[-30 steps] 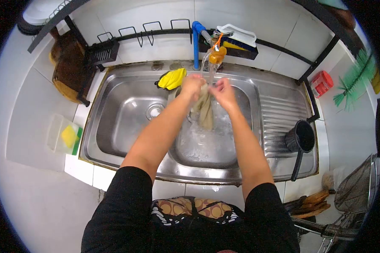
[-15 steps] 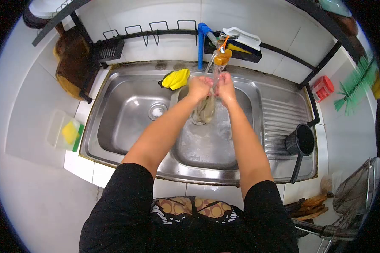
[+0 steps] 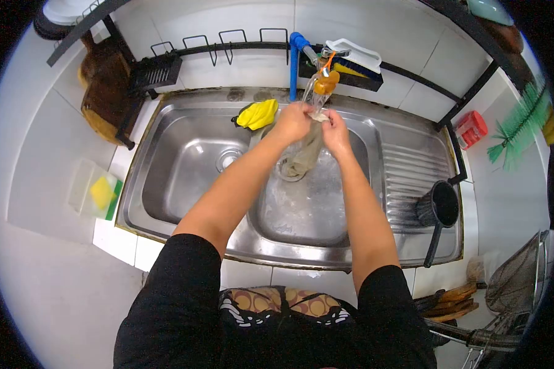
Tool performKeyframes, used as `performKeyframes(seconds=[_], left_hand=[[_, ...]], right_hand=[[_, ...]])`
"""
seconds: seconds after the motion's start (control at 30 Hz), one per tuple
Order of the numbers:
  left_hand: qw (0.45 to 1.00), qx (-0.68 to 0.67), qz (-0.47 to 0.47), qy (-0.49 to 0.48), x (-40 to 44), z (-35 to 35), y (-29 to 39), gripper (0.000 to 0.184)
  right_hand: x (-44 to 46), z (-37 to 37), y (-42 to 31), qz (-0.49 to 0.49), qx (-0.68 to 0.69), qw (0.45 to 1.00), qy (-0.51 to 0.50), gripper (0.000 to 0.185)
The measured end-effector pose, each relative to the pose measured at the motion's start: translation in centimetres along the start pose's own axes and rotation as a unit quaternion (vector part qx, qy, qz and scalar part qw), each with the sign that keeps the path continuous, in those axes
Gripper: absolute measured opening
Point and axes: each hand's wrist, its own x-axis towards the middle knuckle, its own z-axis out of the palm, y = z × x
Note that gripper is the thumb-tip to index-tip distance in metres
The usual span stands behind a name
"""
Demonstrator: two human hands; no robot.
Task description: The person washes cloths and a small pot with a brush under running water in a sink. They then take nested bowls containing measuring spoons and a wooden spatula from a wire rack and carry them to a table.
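Khaki cloth [image 3: 309, 150] is hanging into the right-hand basin [image 3: 308, 215], with a yellow bundle [image 3: 257, 115] by the divider [image 3: 253, 140], the left hand [image 3: 294, 121] gripping the cloth's top under the running tap [image 3: 326, 83], the right hand [image 3: 335, 131] seemingly pinching it too, and a black dipper [image 3: 438, 204] on the drainboard [image 3: 412, 147].

The back wall [image 3: 246, 15] is white tile with thin seams. A black rack [image 3: 252, 45] crosses it above a white-tiled counter [image 3: 246, 272].

A kitchen, shown by its double sink [image 3: 406, 237], cutting boards [image 3: 101, 92] and strainer [image 3: 516, 277].
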Motion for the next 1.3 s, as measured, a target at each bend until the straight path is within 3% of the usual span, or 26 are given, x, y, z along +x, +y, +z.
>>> performKeyframes(seconds=[0.1,0.13,0.2,0.3,0.4,0.5,0.6,0.73,0.83,0.93,1.0,1.1,1.2,1.3], left_hand=[[0.995,0.089,0.026,0.021,0.2,1.1,-1.9,0.022],[0.999,-0.032,-0.011,-0.002,0.4,1.6,-3.0,0.022],[0.958,-0.271,-0.083,-0.047,0.5,1.9,-4.2,0.024],[0.905,-0.408,-0.118,-0.042,0.1,2.0,-2.8,0.028],[0.9,-0.42,-0.117,-0.015,0.0,1.8,-1.1,0.031],[0.979,-0.2,-0.02,-0.046,-0.4,-0.6,0.9,0.031],[0.989,-0.144,0.002,-0.04,1.0,0.5,-0.4,0.031],[0.98,-0.19,-0.042,-0.033,0.7,0.0,0.3,0.032],[0.982,-0.183,-0.032,-0.029,0.4,-0.6,-0.7,0.034],[0.977,-0.208,-0.039,0.001,0.0,-1.1,-2.4,0.036],[0.972,-0.219,-0.073,0.041,-0.1,-0.9,-3.3,0.039],[0.997,-0.043,-0.066,0.007,-1.7,-1.7,-2.8,0.042],[0.982,0.002,0.022,-0.187,-2.7,-2.6,-3.6,0.044],[0.979,-0.006,-0.014,-0.205,-2.9,-3.1,-3.4,0.041]], right_hand=[[1.0,-0.3,-0.7,-0.012,-0.077,0.997,-0.025,0.019],[1.1,-0.3,-1.1,-0.016,-0.089,0.996,-0.027,0.019],[1.2,-1.2,-2.6,-0.033,-0.151,0.986,-0.061,0.02],[1.5,-1.4,-2.8,-0.027,-0.16,0.984,-0.079,0.021],[2.1,-1.5,-1.8,-0.033,-0.092,0.992,-0.077,0.021],[2.3,-2.4,-1.4,-0.039,-0.085,0.992,-0.08,0.019],[1.6,-2.2,-0.9,-0.05,-0.14,0.986,-0.069,0.018],[-1.2,-1.5,0.2,-0.021,-0.256,0.963,-0.087,0.019],[-2.8,-1.7,2.7,0.095,-0.318,0.937,-0.111,0.025],[-1.6,-2.8,2.5,0.19,-0.164,0.963,-0.092,0.026],[-0.8,-3.8,1.4,0.12,-0.209,0.966,-0.093,0.026],[-0.6,-4.8,0.8,0.092,-0.304,0.94,-0.125,0.025],[-1.2,-5.8,2.6,0.078,-0.301,0.943,-0.117,0.024],[-2.1,-6.3,3.5,0.083,-0.295,0.949,-0.077,0.021]])
